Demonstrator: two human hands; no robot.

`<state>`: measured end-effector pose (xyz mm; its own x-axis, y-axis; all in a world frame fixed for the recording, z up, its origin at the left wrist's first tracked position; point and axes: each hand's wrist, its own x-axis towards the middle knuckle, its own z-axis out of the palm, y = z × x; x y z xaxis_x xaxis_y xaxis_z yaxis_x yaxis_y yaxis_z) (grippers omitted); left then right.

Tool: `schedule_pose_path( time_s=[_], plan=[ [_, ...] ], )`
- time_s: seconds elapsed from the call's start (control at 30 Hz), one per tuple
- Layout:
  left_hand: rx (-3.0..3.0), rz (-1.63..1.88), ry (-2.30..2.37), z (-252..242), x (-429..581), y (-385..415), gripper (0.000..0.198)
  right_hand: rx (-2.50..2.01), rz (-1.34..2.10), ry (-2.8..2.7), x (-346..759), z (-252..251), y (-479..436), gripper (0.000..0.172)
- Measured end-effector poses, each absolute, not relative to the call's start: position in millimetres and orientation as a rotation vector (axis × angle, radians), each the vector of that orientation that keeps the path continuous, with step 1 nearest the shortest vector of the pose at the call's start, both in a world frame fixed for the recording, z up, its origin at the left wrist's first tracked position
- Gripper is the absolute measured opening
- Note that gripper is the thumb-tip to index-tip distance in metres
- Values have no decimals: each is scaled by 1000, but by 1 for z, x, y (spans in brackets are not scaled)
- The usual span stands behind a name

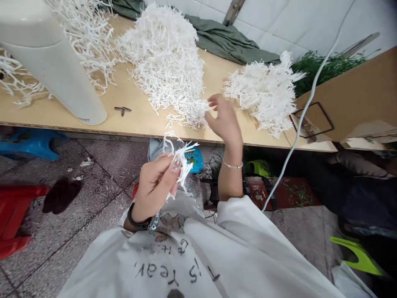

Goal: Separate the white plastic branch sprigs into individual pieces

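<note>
My left hand [158, 182] is closed around a small bunch of white branched plastic sprigs [184, 159], held in front of my lap below the table edge. The sprig tips stick out past the thumb and fingers. Over the table, my right hand [223, 121] is at the right edge of a big heap of short white sprigs [170, 62]. Its thumb and fingers are curved and apart, and I see nothing between them. To its right lies a smaller pile of white sprigs [263, 95]. Longer white branched strands [89, 45] lie tangled at the far left.
A white bottle [58, 66] stands at the table's left, near a few dark seeds [123, 110]. Green cloth [223, 39] lines the back. A pale cable [305, 109] hangs across the right, before a cardboard box [356, 91]. Blue [31, 142] and red stools [18, 215] stand left.
</note>
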<state>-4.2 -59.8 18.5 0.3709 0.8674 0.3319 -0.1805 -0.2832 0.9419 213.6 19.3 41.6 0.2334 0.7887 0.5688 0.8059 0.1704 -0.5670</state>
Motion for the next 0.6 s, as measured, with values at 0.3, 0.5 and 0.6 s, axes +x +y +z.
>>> schedule_pose_path(
  time_s=[0.3,0.5,0.6],
  plan=[
    [1665,1392,675,7,9,-45,40,-873,839,-1875,168,50,-38,36],
    [1795,1067,538,16,0,-47,41,-856,1019,-1897,163,49,-45,24],
    [1667,941,454,16,-2,-49,41,-901,820,-1962,173,42,-46,31]
  ],
)
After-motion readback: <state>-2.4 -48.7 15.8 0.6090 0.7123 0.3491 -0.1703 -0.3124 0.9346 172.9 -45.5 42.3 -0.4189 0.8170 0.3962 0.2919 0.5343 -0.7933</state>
